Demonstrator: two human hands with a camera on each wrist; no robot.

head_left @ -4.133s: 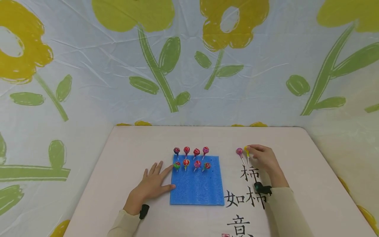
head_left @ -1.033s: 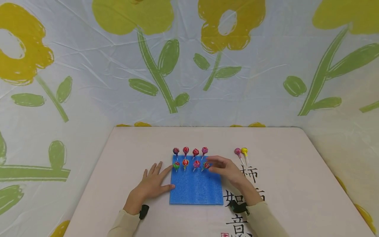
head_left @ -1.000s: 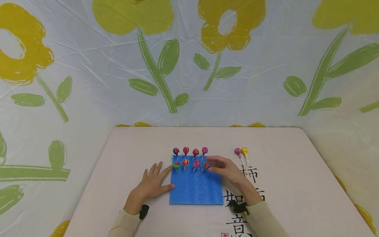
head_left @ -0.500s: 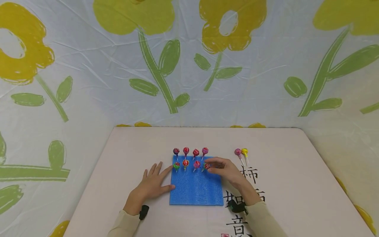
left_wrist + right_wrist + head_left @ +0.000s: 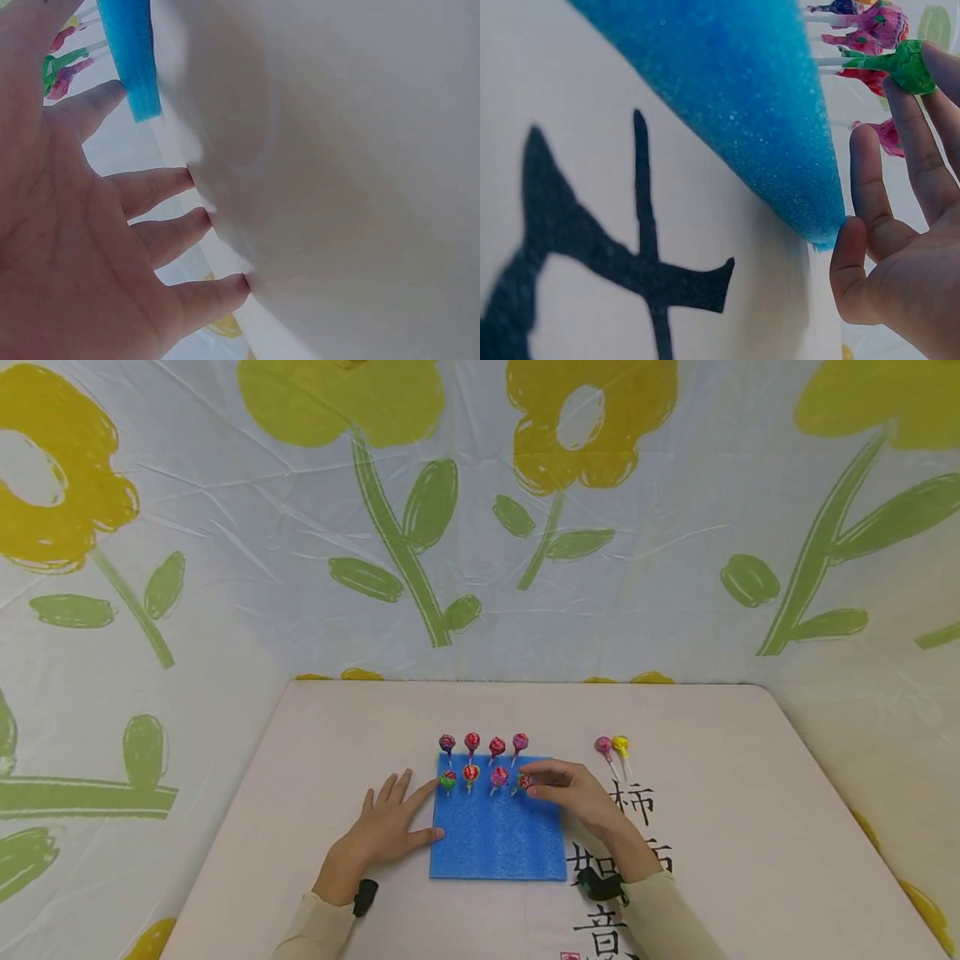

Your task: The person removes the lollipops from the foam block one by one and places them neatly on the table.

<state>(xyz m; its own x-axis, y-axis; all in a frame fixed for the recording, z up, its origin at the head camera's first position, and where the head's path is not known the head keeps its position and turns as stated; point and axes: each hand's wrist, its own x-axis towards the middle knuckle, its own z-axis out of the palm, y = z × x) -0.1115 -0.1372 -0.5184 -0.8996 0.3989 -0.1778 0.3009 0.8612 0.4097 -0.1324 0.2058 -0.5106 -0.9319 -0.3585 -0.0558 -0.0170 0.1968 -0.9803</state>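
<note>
A blue foam board [image 5: 498, 839] lies on the table with two rows of wrapped lollipops stuck upright in it. My right hand [image 5: 573, 791] is at the right end of the nearer row, where thumb and finger pinch the head of a green-and-red lollipop [image 5: 913, 69]. That lollipop's stick stands in the foam. With fingers spread, my left hand [image 5: 386, 827] rests at the board's left edge; in the left wrist view its fingertips touch the tabletop and one finger touches the foam.
A pink lollipop [image 5: 604, 745] and a yellow lollipop [image 5: 621, 743] lie side by side on the table, right of the board. Black brush characters [image 5: 604, 917] mark the pale tabletop [image 5: 360, 710]. Behind hangs a flower-patterned cloth [image 5: 285, 610].
About four seconds ago my right hand was at the yellow lollipop; it has since moved left to the green-and-red one. During the last second it has barely shifted. My left hand has stayed put.
</note>
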